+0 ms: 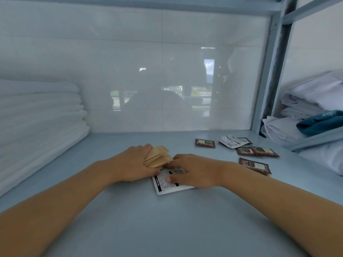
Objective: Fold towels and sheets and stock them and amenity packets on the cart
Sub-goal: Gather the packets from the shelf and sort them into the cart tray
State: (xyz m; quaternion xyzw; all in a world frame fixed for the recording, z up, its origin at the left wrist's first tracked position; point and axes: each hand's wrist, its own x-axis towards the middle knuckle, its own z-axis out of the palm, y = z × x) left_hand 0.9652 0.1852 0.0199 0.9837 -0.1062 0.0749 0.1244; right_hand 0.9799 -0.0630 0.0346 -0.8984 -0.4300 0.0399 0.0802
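While 2 hands gather tan packets (156,157), towels (39,115) fill the shelf (130,219).

There is one view, a wide-angle head camera looking forward and slightly down along a pale blue shelf (130,229) from close above its near edge. It faces the glossy white tiled wall (167,71) at the far end, and straight lines bow toward the frame edges.

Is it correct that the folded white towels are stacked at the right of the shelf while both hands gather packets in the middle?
Not quite. The head view shows the folded white towels stacked at the left of the shelf, not the right. Both hands do gather packets in the middle.
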